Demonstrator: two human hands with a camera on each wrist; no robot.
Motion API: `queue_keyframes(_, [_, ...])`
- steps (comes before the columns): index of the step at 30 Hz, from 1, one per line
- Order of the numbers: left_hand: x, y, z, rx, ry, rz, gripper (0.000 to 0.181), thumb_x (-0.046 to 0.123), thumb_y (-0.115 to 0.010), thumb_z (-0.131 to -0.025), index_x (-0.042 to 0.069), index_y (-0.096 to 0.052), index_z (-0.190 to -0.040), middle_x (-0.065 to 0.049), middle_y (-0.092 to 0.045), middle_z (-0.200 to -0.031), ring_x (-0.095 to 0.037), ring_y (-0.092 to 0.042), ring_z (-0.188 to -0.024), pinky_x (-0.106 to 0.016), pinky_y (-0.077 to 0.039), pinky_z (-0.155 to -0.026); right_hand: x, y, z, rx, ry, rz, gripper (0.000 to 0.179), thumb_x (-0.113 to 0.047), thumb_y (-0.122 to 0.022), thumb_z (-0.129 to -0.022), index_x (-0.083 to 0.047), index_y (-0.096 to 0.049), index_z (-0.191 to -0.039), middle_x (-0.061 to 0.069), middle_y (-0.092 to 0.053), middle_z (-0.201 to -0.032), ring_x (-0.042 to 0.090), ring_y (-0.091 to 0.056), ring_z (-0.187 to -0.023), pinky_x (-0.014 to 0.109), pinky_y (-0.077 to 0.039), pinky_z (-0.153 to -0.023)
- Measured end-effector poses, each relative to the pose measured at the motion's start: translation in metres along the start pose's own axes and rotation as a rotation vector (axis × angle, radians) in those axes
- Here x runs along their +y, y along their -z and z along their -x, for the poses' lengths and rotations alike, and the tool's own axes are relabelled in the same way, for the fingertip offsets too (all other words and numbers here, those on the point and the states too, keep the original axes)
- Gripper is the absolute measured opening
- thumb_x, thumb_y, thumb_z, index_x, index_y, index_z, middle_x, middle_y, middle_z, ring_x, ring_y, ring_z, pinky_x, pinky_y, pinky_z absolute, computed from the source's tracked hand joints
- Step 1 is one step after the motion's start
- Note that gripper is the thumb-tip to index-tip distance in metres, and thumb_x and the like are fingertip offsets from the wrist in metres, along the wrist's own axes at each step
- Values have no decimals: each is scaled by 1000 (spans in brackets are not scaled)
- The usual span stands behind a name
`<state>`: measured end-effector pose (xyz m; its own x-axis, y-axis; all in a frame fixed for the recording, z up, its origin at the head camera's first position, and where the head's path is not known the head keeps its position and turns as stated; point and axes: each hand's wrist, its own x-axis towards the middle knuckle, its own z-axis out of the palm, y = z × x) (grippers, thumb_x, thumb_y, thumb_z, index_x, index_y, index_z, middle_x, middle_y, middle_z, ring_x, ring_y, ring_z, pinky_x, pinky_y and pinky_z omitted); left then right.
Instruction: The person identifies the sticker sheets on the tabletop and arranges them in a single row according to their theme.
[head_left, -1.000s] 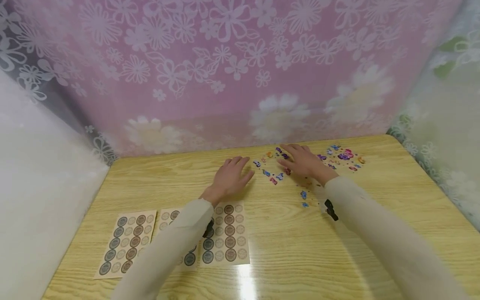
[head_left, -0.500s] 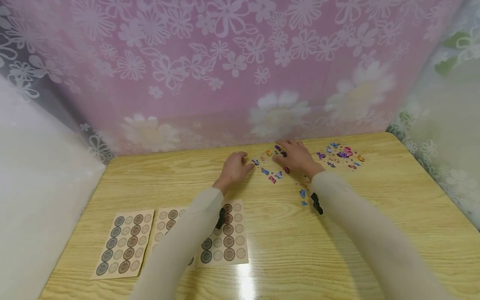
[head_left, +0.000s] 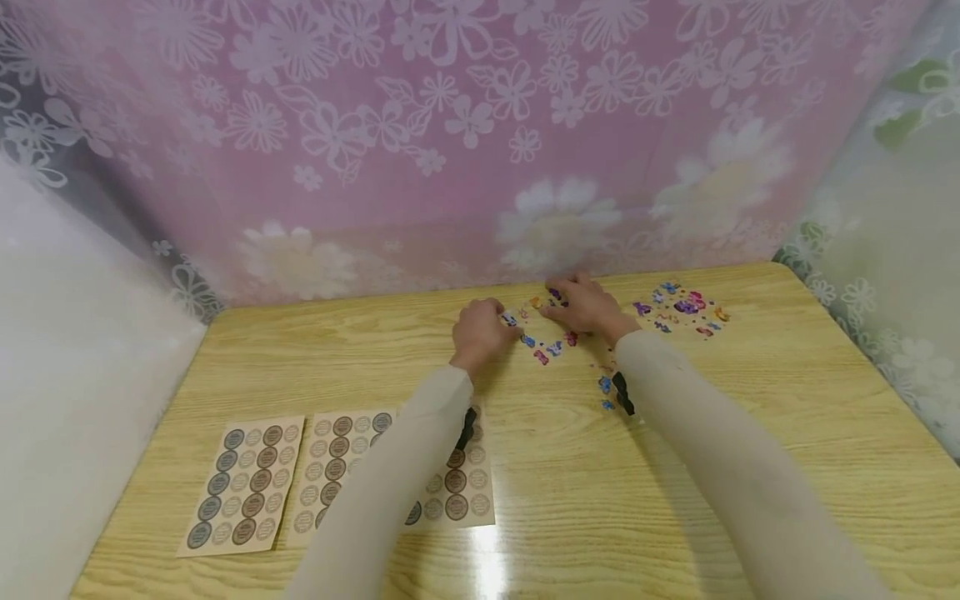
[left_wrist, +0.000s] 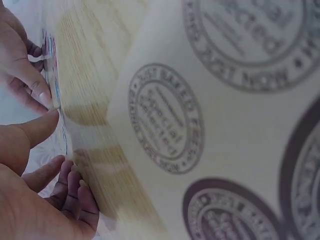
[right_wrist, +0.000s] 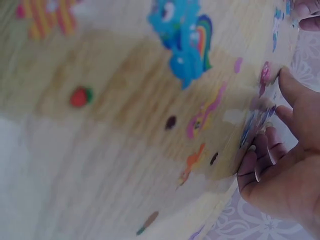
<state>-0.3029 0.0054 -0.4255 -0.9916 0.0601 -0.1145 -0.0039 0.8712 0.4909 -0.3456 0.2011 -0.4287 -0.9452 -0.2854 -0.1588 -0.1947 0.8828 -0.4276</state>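
Small colourful pony stickers (head_left: 542, 357) lie in a loose group on the wooden table, between my two hands; any clear film under them is hard to make out. My left hand (head_left: 480, 335) is at the left side of this group, thumb and fingertips touching down with a gap between them. Across the group, my right hand (head_left: 587, 307) rests its fingertips among the stickers, thumb apart from the bent fingers. A blue pony sticker (right_wrist: 185, 50) with a rainbow tail appears large in the right wrist view. The hands cover part of the group.
Sheets of round brown and grey labels (head_left: 242, 483) lie at the front left, partly under the left sleeve (head_left: 397, 467). Another sticker cluster (head_left: 686, 307) is at the back right. A flowered pink curtain (head_left: 420, 167) hangs behind the wooden table (head_left: 600, 533).
My left hand has moved right to the sticker group, its fingers bending from a spread pose. My right hand has shifted slightly left, its fingers drawing in. The stickers have barely moved.
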Motion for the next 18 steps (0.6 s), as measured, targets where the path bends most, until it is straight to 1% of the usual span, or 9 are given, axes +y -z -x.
queue_keyframes(5, [1,1,2,-1,22,31,49,39,-73,-84,14,-59,-124,-7,-56,-118,-28,-52,-107,-47,-45,-87,-3,5,1,-36,-15,-14,65,-42,-58,-95,-15,-35,-149,22,-24,-147,46,-26,-131,65,-26,-99])
queue_keyframes(10, [0,1,3,7,17,52,47,38,-74,-83,16,-56,-120,-7,-54,-114,-28,-52,-104,-47,-44,-84,-6,7,0,-66,-14,-12,65,-41,-58,-95,-14,-35,-149,23,-23,-146,46,-26,-131,65,-27,-98])
queue_keyframes(14, [1,0,3,17,8,40,48,38,-74,-83,16,-56,-121,-5,-58,-107,-27,-54,-99,-46,-45,-82,-5,8,-1,-66,-3,-10,64,-41,-60,-94,-13,-38,-147,24,-23,-146,45,-29,-130,63,-30,-97])
queue_keyframes(18, [4,0,3,20,-5,30,46,36,-74,-84,16,-55,-121,-1,-61,-93,-22,-58,-87,-44,-47,-79,-3,9,-2,-40,-5,-32,60,-41,-62,-92,-12,-44,-142,25,-24,-146,43,-34,-128,60,-34,-97])
